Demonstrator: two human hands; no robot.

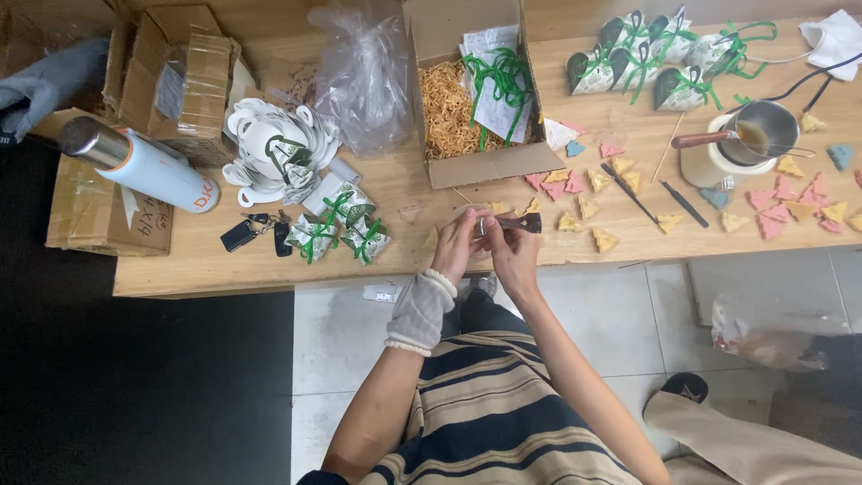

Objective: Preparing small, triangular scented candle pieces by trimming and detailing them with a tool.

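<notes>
Both hands, left hand (460,244) and right hand (509,247), are being held together at the near edge of the bench (206,265), a small tool (523,223) between them. An open box (480,90) is being kept behind them. Triangular pieces (593,207) are lying to its right, a flask (144,163) and keys (251,232) to the left.
</notes>
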